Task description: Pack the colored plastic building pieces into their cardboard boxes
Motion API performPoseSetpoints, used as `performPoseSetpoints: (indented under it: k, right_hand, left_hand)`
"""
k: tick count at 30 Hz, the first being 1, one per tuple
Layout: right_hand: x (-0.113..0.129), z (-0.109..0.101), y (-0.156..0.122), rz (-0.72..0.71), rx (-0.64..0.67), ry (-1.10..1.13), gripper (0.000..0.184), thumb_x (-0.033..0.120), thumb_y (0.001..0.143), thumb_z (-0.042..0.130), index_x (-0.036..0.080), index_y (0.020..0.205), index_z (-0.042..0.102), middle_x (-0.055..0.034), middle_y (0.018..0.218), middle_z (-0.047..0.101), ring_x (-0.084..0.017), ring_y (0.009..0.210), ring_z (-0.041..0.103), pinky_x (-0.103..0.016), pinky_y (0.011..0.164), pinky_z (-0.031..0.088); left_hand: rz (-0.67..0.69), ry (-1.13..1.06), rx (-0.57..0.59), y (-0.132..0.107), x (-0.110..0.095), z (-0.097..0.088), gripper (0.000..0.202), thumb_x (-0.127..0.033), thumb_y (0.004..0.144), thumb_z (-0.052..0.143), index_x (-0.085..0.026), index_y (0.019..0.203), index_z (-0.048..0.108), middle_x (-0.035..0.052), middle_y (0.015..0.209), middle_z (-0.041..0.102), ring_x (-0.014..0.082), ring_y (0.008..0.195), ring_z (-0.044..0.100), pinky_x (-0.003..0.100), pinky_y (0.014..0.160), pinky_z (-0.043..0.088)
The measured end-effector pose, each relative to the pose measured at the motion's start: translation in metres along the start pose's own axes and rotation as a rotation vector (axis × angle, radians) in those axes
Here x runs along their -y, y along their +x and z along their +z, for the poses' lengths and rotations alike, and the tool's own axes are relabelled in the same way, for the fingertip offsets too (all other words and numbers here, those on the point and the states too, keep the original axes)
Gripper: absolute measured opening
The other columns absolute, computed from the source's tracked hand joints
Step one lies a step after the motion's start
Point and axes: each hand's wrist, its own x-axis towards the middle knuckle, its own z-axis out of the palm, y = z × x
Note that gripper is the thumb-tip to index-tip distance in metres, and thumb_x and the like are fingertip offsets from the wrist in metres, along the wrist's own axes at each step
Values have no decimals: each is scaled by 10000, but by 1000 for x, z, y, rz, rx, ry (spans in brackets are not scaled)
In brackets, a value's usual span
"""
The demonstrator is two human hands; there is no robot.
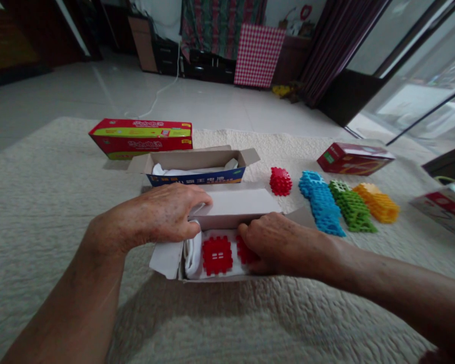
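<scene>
An open cardboard box (235, 201) lies in front of me, its flaps spread outward. White cloth (191, 255) lines its inside. On the cloth lies a red square plastic building block (217, 255) with notched edges and small slots in the middle. My left hand (170, 212) grips the box at its back left corner, thumb inward. My right hand (273, 242) reaches into the right part of the box, fingers closed on a second red building block (244, 249), which they partly cover. The right fingertips are partly hidden.
Behind stands a blue open box (197, 177) with white cloth inside, then a red and yellow box (144, 139). To the right sit stacks of red (280, 181), blue (322, 205), green (352, 207) and yellow blocks (377, 202), plus a dark red box (354, 158).
</scene>
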Motion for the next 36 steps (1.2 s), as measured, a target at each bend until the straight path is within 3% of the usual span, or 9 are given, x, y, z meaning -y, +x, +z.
performPoseSetpoints:
  k: [4,13,17,19,22,25,27,30,36]
  right_hand:
    - [2,-2,-1,6,15,8,302,371,801,724,114,953,678,-81,815,721,-199,669,650,-295,527,378]
    - [-5,20,-6,-58,-199,7,215,333,833,685,141,925,655,-55,780,699,-184,657,631,-294,544,397]
    - [-6,-5,-15,23,-97,159,274,371,783,728,149,933,667,-63,812,717,-175,647,636,-275,505,377]
    - [-14,-23,-25,67,-118,249,228,342,802,705,174,954,676,-43,787,715,-149,625,624,-257,500,361]
    - [-48,-35,-36,162,-378,323,162,251,862,600,185,979,692,-22,740,700,-116,618,598,-248,549,382]
    - [-106,-19,-31,291,-619,332,224,199,850,512,173,978,694,-41,835,711,-135,703,616,-271,648,446]
    - [-145,0,-20,362,-580,370,324,179,784,539,176,1079,673,-74,1018,714,-174,832,646,-293,722,482]
    - [-186,28,-2,458,-370,376,503,178,707,591,171,1209,622,-117,1165,679,-243,977,640,-332,809,493]
    - [-199,50,16,460,-215,380,443,216,742,563,196,1179,636,-100,1107,693,-240,947,638,-327,808,480]
  left_hand:
    - [5,22,-3,0,0,0,430,-339,775,552,-274,1195,622,41,1313,611,272,1179,576,364,974,453]
    - [-27,7,-7,-1,1,4,507,-332,781,563,-268,1284,577,46,1401,566,254,1263,535,384,1073,405]
    - [-32,20,-21,-1,-1,4,515,-302,778,557,-241,1289,573,68,1414,558,262,1290,519,399,1092,398]
    - [-17,23,-19,-1,-3,3,486,-280,778,548,-235,1260,591,72,1398,571,268,1284,526,403,1082,411]
    - [-1,15,-25,-1,-5,2,434,-268,784,535,-239,1210,614,71,1368,594,280,1255,550,413,1047,444]
    - [1,11,-37,0,-5,1,409,-253,773,530,-241,1170,631,71,1345,608,290,1226,571,422,1012,471]
    - [0,11,-36,0,-5,1,401,-246,763,531,-241,1149,640,69,1337,612,293,1220,575,422,1005,477]
    - [-5,13,-39,0,-6,1,391,-244,760,529,-245,1133,646,61,1331,616,290,1222,574,412,1005,476]
    - [-9,6,-28,-2,-3,3,430,-266,772,538,-251,1194,621,56,1378,585,277,1252,551,409,1049,443]
